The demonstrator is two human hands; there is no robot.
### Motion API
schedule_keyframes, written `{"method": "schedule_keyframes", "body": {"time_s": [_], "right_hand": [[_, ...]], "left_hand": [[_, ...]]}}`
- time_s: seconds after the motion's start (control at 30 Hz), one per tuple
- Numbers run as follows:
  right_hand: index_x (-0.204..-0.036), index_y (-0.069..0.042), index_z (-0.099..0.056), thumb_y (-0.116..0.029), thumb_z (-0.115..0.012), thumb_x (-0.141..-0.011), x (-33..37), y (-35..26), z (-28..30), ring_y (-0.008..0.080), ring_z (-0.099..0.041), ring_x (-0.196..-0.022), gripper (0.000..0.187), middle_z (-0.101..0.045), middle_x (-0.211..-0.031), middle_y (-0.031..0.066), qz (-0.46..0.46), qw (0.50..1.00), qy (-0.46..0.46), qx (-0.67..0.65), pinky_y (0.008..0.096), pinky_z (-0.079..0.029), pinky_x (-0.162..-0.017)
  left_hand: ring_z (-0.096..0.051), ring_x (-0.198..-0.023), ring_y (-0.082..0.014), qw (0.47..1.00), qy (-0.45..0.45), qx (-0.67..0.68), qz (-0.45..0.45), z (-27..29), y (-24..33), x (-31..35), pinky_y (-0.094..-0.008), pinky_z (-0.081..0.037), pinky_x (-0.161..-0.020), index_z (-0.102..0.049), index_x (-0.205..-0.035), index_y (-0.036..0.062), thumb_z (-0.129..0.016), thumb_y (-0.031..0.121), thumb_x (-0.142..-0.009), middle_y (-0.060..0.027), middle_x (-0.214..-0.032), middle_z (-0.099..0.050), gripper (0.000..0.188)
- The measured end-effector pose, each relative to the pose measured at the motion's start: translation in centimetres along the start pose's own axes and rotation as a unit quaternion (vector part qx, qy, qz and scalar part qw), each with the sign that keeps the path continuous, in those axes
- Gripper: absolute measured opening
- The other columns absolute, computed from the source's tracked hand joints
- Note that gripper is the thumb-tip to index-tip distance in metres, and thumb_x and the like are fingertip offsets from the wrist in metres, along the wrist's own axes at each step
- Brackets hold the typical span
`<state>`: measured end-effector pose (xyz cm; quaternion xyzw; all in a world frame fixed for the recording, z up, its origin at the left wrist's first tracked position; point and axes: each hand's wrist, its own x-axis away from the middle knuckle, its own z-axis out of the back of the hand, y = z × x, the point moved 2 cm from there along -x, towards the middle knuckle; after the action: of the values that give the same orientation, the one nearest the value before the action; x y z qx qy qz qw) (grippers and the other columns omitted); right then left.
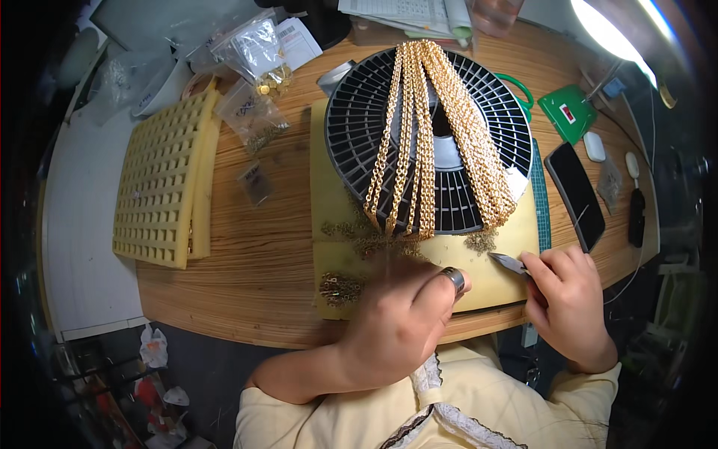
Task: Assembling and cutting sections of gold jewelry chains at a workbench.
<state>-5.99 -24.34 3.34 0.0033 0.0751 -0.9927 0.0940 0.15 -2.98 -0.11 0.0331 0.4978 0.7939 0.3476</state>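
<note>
Gold-coloured chains (464, 127) lie in long strands over a black reel (359, 142) with a ribbed face. My right hand (565, 299) grips a pair of pliers (510, 263), their tips beside a small pile of rings (480, 241). Below the reel, my left hand (400, 322) is curled closed with a wide metal band (453, 280) on one finger. Its other fingers are blurred, and what they hold is hidden. Left of that hand, a heap of dark-gold chain links (340, 289) rests on a yellow mat (329, 258).
A yellow foam tray (161, 179) with rows of square holes stands at the left. Small clear bags (250, 116) lie behind it. On the right are a black phone (574, 196), a black-handled tool (636, 217), a green pad (566, 112) and a lit lamp (613, 34).
</note>
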Motion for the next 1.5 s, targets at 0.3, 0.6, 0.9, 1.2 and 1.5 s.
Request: {"method": "schedule_keyframes", "body": {"time_s": [0.3, 0.6, 0.9, 1.2, 1.5], "right_hand": [[-0.112, 0.001, -0.065, -0.004, -0.069, -0.068, -0.8, -0.3, 0.8, 0.0263, -0.059, -0.070, 0.045, -0.063, -0.086, 0.0131, 0.071, 0.964, -0.012, -0.255, 0.0358, -0.049, -0.062], [-0.114, -0.001, -0.066, -0.003, -0.069, -0.063, -1.7, -1.5, -0.2, 0.0238, -0.056, -0.071, 0.051, -0.061, -0.088, 0.0107, 0.133, 0.926, 0.022, -0.352, 0.0328, -0.046, -0.061], [-0.111, -0.002, -0.068, -0.004, -0.068, -0.051, -1.5, -2.6, -0.8, 0.0252, -0.052, -0.073, 0.060, -0.058, -0.087, 0.0087, 0.153, 0.946, 0.197, -0.207, 0.0340, -0.044, -0.060], [-0.111, 0.002, -0.066, -0.002, -0.070, -0.058, -1.4, -2.5, -1.2, 0.0232, -0.053, -0.063, 0.053, -0.060, -0.088, 0.0108, 0.151, 0.940, 0.164, -0.258, 0.0329, -0.044, -0.056], [-0.115, 0.001, -0.065, -0.002, -0.071, -0.062, -1.4, -2.1, -0.5, 0.0225, -0.053, -0.062, 0.054, -0.061, -0.089, 0.0105, 0.159, 0.943, 0.116, -0.268, 0.0330, -0.044, -0.056]], "left_hand": [[-0.059, -0.072, -0.0281, 0.999, 0.041, -0.030, -0.004, 1.0, -0.1, -0.3, -0.0389, -0.047, -0.071, -0.070, -0.101, 0.0012, -0.069, -0.003, -0.074, -0.0091, -0.078, -0.063, 0.027], [-0.060, -0.067, -0.0231, 0.989, 0.096, 0.097, -0.061, 2.1, 0.0, -0.3, -0.0336, -0.048, -0.063, -0.072, -0.097, 0.0015, -0.073, -0.003, -0.077, -0.0098, -0.082, -0.068, 0.021], [-0.071, -0.079, -0.0231, 0.983, 0.070, 0.169, 0.013, 2.8, 0.8, -0.4, -0.0314, -0.057, -0.072, -0.071, -0.091, -0.0010, -0.074, 0.009, -0.085, -0.0145, -0.085, -0.072, 0.012], [-0.070, -0.082, -0.0252, 0.993, 0.066, 0.101, 0.004, 2.6, 0.8, -0.4, -0.0325, -0.056, -0.073, -0.071, -0.103, -0.0006, -0.071, 0.008, -0.087, -0.0165, -0.093, -0.071, 0.018], [-0.062, -0.089, -0.0327, 0.989, 0.081, -0.071, -0.097, 2.2, 1.0, -0.8, -0.0377, -0.051, -0.079, -0.067, -0.117, -0.0021, -0.067, -0.004, -0.076, -0.0171, -0.103, -0.065, 0.041]]}}
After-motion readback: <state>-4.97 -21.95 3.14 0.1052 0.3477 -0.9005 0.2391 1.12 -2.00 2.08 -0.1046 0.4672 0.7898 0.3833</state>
